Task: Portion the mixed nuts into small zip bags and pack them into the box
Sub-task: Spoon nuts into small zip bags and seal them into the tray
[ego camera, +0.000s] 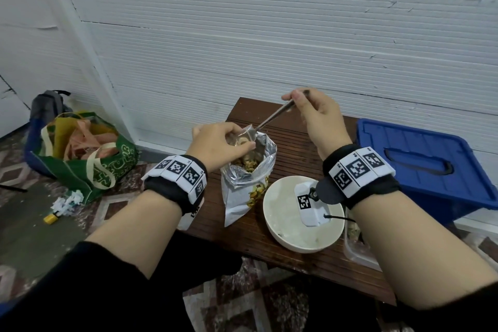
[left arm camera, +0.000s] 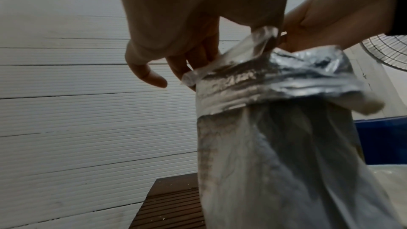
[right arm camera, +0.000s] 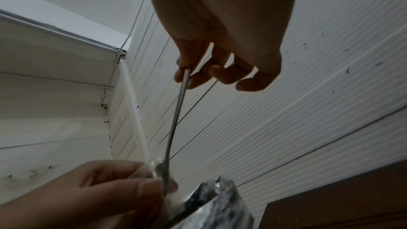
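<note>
A foil bag of mixed nuts (ego camera: 244, 183) stands open on the dark wooden table (ego camera: 269, 240), with nuts (ego camera: 246, 163) showing in its mouth. Over that mouth my left hand (ego camera: 218, 145) pinches a small clear zip bag (ego camera: 244, 137). The zip bag (left arm camera: 249, 48) shows above the foil bag (left arm camera: 275, 128) in the left wrist view. My right hand (ego camera: 312, 113) grips the handle of a metal spoon (ego camera: 272, 118), whose bowl end reaches into the zip bag. In the right wrist view the spoon (right arm camera: 176, 116) runs down to the zip bag (right arm camera: 160, 168) between my left fingers (right arm camera: 123, 189).
A white bowl (ego camera: 280, 229) sits in front of the foil bag. A clear plastic container (ego camera: 355, 248) stands at the table's right edge under my forearm. A blue lidded box (ego camera: 420, 167) sits to the right. A green shopping bag (ego camera: 89, 153) and scraps lie on the floor left.
</note>
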